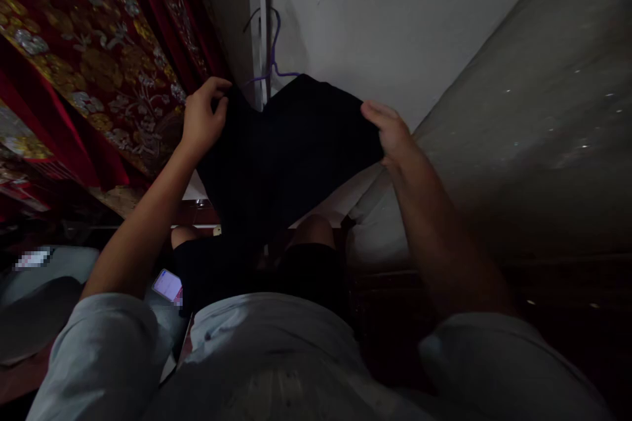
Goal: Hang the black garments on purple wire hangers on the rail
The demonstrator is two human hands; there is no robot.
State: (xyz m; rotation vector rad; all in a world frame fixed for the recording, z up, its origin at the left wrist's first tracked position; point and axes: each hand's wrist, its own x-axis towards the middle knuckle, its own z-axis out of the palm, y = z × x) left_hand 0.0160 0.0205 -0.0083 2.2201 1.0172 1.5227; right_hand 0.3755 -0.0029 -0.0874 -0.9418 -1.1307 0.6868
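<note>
A black shirt-like garment hangs in front of me on a purple hanger. The hanger's hook is up at a thin pale upright bar. My left hand grips the garment at its left shoulder or sleeve, thumb and fingers curled over the cloth. On the other side, my right hand pinches the garment's right sleeve edge and holds it stretched outward. The dark cloth shows little detail, and its lower part merges with my dark shorts.
Red cloth with gold and silver embroidery hangs at the left. A pale wall stands behind the garment, and a grey, shiny sheet-like surface is on the right. A lit phone lies at lower left, near a grey rounded object.
</note>
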